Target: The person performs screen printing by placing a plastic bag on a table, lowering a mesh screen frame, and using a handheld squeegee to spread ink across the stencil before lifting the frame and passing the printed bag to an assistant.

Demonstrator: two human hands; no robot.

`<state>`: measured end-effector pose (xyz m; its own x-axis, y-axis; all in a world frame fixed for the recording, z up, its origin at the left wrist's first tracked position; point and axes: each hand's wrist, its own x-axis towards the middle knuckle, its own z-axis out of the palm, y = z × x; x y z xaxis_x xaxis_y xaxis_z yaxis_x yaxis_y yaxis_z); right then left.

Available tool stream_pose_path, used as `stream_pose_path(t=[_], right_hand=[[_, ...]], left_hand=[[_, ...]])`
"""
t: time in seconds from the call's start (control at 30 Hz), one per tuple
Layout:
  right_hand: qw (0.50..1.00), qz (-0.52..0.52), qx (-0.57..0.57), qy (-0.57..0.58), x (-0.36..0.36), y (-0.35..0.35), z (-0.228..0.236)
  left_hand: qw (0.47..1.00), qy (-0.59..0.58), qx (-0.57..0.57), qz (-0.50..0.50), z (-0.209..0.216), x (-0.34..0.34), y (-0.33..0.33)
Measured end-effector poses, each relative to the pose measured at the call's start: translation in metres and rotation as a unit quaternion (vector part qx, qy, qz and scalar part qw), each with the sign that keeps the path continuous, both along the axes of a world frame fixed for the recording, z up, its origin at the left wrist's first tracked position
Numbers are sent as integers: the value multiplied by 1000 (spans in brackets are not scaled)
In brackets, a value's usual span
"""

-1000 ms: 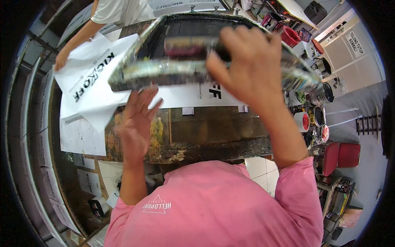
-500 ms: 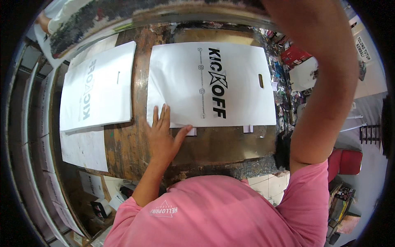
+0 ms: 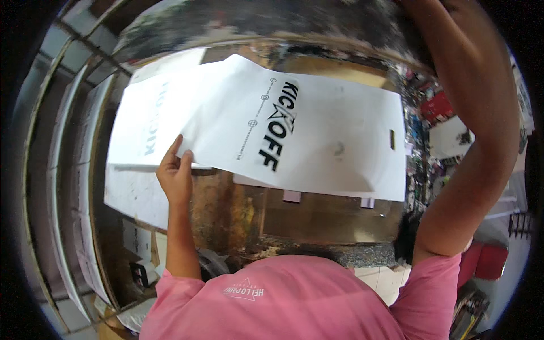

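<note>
My left hand (image 3: 177,174) pinches the near left edge of a white die-cut handle bag (image 3: 351,136) with black printed lettering. That side of the bag is lifted and bowed, reaching over the stack. The handle slot end still lies to the right on the brown table (image 3: 221,215). A white edge (image 3: 249,181) shows beneath the bag. At the left is a stack of similar printed white bags (image 3: 130,130), partly covered by the lifted one. My right arm (image 3: 473,119) stretches up past the top of the view, with its hand out of sight.
A dark, stained framed panel (image 3: 255,28) is raised across the far side. Small pale tabs (image 3: 292,196) sit on the table's near part. Metal racks (image 3: 68,187) stand at the left. A red chair (image 3: 490,260) and cluttered supplies are at the right.
My left hand has moved left and taken hold of the bag's edge, lifting it toward the stack. Earlier the bag lay flat with that hand resting at its corner.
</note>
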<state>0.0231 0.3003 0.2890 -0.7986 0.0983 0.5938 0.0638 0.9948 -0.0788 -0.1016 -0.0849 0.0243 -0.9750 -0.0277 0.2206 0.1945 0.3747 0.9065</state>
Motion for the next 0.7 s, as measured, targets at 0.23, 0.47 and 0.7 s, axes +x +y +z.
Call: stream_pose_path(t=[0.23,0.47,0.7], right_hand=[[1000,1,-3,-9,6,-25,-14],[998,2,24,64,17,-41,-29],[994,-32,71,74,8,-39,-26]], left_hand=[[997,13,-55,61,-25,-88,-141],[992,56,-94,63,-17,-162,-231],[842,88,-475,240,19,-188,-203]])
